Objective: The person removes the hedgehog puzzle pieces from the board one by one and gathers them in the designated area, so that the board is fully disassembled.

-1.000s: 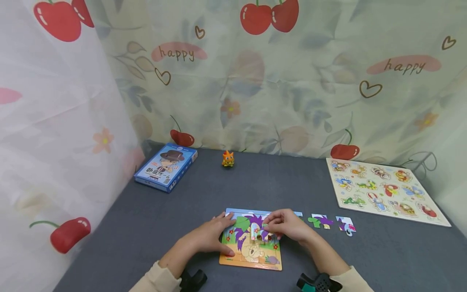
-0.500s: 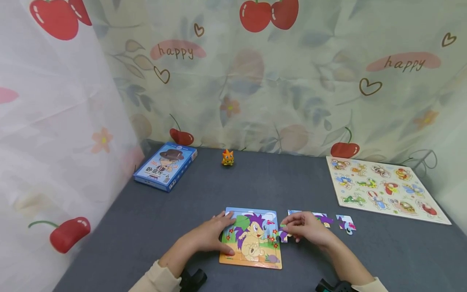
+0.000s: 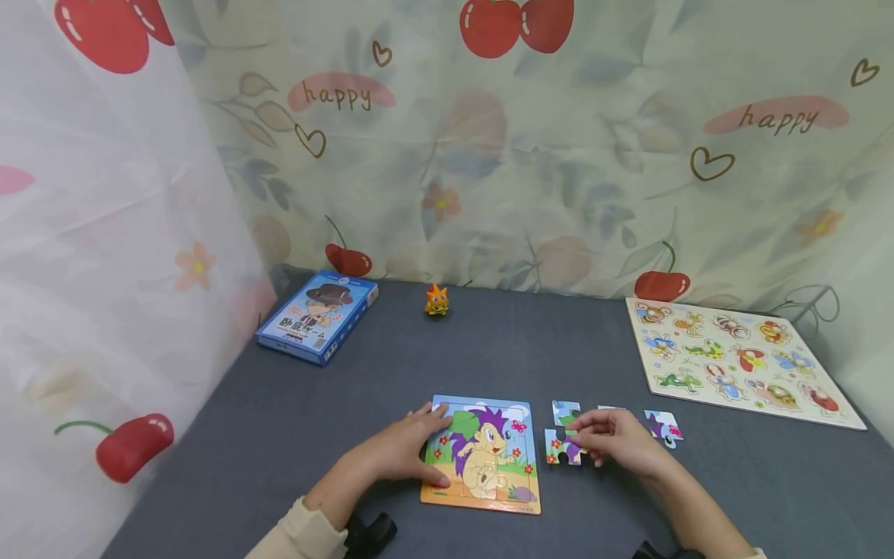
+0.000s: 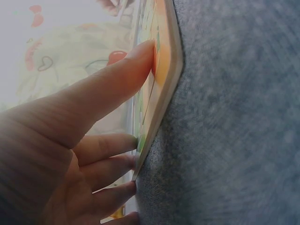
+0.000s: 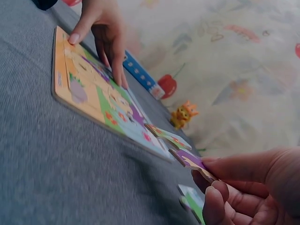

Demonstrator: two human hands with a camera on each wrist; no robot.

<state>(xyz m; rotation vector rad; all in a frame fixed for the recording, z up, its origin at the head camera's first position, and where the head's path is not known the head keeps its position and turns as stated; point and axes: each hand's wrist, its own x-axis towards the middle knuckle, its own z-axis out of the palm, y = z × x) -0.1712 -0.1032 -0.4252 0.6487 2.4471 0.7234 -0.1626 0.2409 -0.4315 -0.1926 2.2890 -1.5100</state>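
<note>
A square hedgehog jigsaw puzzle board (image 3: pixel 482 501) lies on the dark table. My left hand (image 3: pixel 400 450) rests on its left side, thumb on the printed face and fingers spread along the edge, as the left wrist view also shows. To the right of the board, my right hand (image 3: pixel 618 441) pinches a puzzle piece (image 3: pixel 555 449) printed with red flowers and purple spikes. The right wrist view shows that piece (image 5: pixel 190 159) between thumb and fingers. A blue-and-green piece (image 3: pixel 564 410) lies just behind it. Another piece (image 3: pixel 611 407) is mostly hidden behind the right hand.
One more puzzle piece (image 3: pixel 662 428) lies farther right. An insect-picture board (image 3: pixel 740 365) occupies the right back of the table. A blue box (image 3: pixel 317 317) stands at the back left, and a small orange toy figure (image 3: pixel 437 300) is near the patterned curtain.
My right hand has carried the pinched puzzle piece from over the board rightward to beside it, uncovering the hedgehog picture. The left hand has stayed on the board.
</note>
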